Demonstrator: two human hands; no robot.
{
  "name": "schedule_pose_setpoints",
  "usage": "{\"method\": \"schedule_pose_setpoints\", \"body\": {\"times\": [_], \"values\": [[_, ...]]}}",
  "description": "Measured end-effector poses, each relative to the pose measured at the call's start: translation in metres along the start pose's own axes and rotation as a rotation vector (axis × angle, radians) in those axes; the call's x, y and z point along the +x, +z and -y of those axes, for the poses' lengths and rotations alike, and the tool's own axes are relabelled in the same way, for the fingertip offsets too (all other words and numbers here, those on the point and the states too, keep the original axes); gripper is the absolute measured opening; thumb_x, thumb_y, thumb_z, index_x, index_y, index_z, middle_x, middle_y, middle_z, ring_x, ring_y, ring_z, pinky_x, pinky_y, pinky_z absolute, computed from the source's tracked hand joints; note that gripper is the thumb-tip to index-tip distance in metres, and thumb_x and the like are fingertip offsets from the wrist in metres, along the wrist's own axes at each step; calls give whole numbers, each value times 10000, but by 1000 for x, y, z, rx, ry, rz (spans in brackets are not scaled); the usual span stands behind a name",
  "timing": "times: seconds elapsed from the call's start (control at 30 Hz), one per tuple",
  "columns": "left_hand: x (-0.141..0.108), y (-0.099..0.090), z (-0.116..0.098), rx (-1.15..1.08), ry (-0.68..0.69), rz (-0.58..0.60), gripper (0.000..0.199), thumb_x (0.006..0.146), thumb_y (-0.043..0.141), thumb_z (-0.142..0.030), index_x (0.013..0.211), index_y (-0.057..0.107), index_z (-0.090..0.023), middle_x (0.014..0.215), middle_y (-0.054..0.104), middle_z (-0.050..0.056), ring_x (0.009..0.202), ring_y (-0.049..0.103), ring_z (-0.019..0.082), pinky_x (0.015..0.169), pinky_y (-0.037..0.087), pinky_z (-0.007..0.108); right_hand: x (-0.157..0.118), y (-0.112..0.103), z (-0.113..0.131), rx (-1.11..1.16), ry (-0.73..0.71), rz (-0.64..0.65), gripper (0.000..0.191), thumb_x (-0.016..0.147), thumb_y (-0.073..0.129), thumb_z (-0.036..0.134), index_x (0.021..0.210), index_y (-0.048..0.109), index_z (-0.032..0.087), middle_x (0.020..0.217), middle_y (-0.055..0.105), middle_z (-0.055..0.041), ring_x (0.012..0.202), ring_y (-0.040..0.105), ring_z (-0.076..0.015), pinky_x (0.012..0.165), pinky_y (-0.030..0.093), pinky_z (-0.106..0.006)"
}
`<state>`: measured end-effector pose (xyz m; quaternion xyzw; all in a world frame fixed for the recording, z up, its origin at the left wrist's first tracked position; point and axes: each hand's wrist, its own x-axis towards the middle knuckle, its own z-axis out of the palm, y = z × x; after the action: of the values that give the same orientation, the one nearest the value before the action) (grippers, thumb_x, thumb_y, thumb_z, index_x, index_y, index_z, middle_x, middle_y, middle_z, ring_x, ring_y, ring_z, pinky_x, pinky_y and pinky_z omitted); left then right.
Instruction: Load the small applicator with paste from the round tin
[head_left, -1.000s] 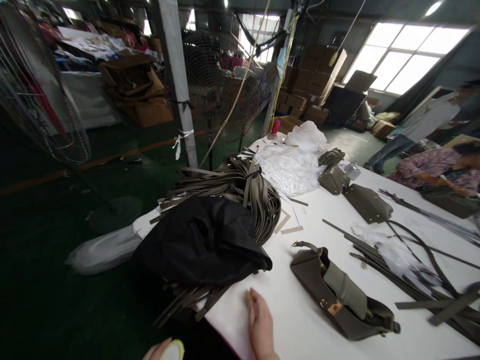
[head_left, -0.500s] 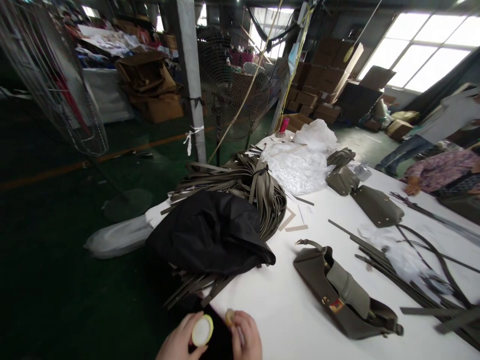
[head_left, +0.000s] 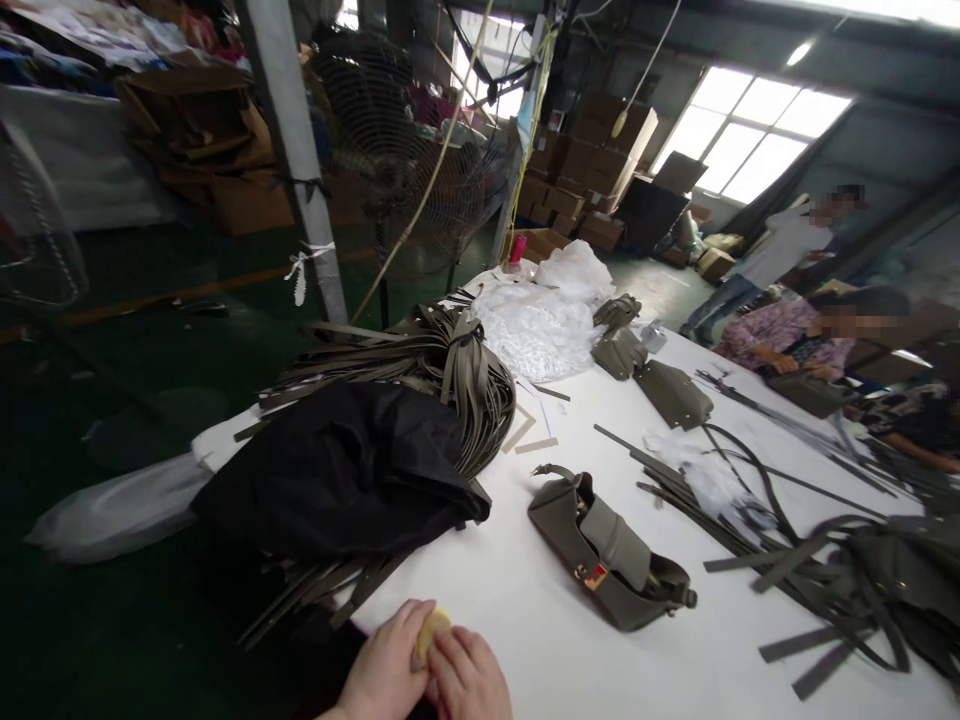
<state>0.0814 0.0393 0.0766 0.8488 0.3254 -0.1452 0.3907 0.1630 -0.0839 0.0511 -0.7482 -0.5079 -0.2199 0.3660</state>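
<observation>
Two hands meet at the near edge of the white surface (head_left: 540, 640): the left hand (head_left: 382, 670) and right hand (head_left: 469, 685) press together, fingers curled shut around one small yellow round piece (head_left: 430, 630) that peeks out between them. One open olive bag (head_left: 607, 555) lies just right of them with bare room between. One black cloth (head_left: 337, 470) covers one strap bundle (head_left: 442, 365) at the left edge.

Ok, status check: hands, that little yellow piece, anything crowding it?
Left hand and right hand together at table edge, both on small yellow piece. Black cloth just beyond; olive bag to the right, apart.
</observation>
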Motion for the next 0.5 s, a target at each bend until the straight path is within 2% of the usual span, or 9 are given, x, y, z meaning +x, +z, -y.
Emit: {"method": "schedule_pose_setpoints", "body": {"times": [0.13,0.27,0.37,0.5], "values": [[17,17,-14,-1,72,20,516,862,556,-50,1373,523,-115,1362,532,50,1273,485,110,1122,337,208,-18,-8,-22,-110,32,50,437,988,290,426,977,697,267,1090,733,128,962,649,-166,795,567,-328],[41,47,-25,-88,161,25,476,831,540,-10,1298,568,-96,1274,585,66,1184,550,128,1091,396,238,-30,-12,-41,-97,77,-30,424,982,310,412,952,704,257,1033,749,98,893,677,-154,746,611,-278],[57,71,-30,-179,205,36,492,802,542,16,1286,566,-67,1283,579,95,1202,542,132,1116,387,238,-34,-20,-55,-176,130,-93,455,990,270,377,945,706,253,959,758,77,830,703,-166,695,637,-286],[70,98,-36,-196,291,47,587,739,600,-9,1321,561,-78,1362,521,110,1298,473,158,1184,334,258,-55,-35,-74,-298,98,36,410,963,284,228,1075,676,186,1043,752,-36,912,720,-169,719,640,-272]]}}
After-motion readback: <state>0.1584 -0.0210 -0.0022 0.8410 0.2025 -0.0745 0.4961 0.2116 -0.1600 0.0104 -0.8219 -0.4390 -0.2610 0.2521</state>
